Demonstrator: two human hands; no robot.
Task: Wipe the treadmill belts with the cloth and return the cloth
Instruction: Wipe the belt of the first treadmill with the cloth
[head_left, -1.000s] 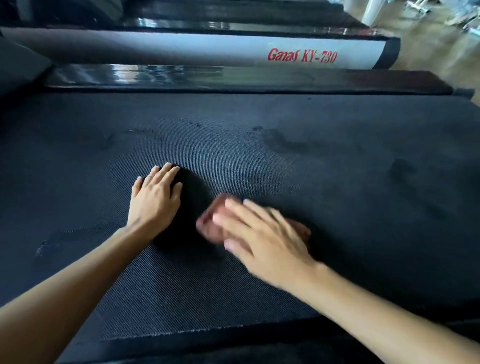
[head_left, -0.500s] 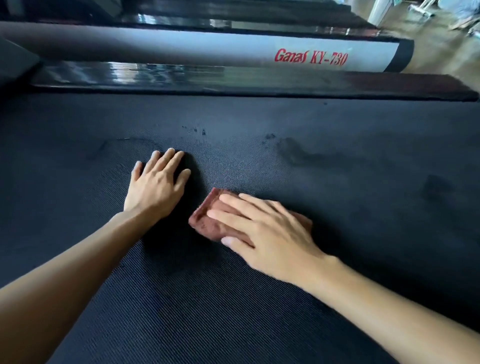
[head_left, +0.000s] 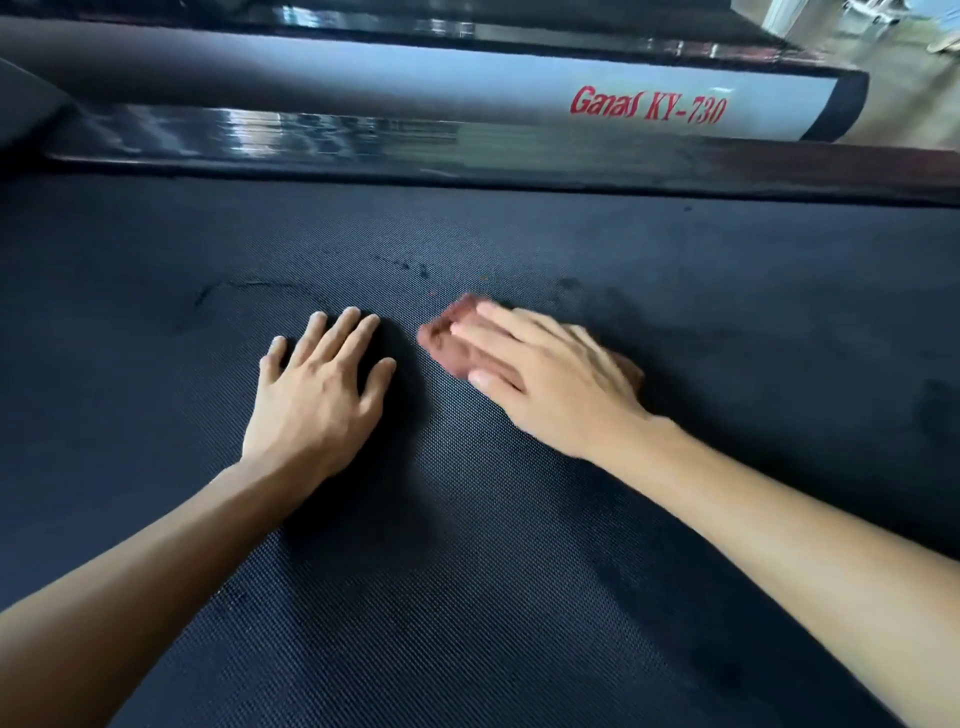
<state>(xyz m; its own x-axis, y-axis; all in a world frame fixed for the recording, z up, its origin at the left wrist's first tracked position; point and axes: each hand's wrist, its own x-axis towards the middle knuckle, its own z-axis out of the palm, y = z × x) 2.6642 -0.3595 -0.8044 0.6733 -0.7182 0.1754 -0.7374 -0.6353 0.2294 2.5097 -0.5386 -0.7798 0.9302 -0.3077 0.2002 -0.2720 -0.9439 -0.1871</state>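
Cloth (head_left: 442, 339) farther forward under right hand (head_left: 553, 387)

Dim scene, glare on the glossy side rail (head_left: 291, 132), right hand (head_left: 545, 374) motion-blurred, wide-angle edges bowed

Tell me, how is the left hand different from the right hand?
The left hand lies flat, straight on the belt, while the right hand presses on a reddish-brown cloth. The left hand looks sharp; the right hand is blurred. The left hand's fingers point toward the belt's far edge; the right hand's slant toward the left hand. Both are bare, palm down, with straight fingers.
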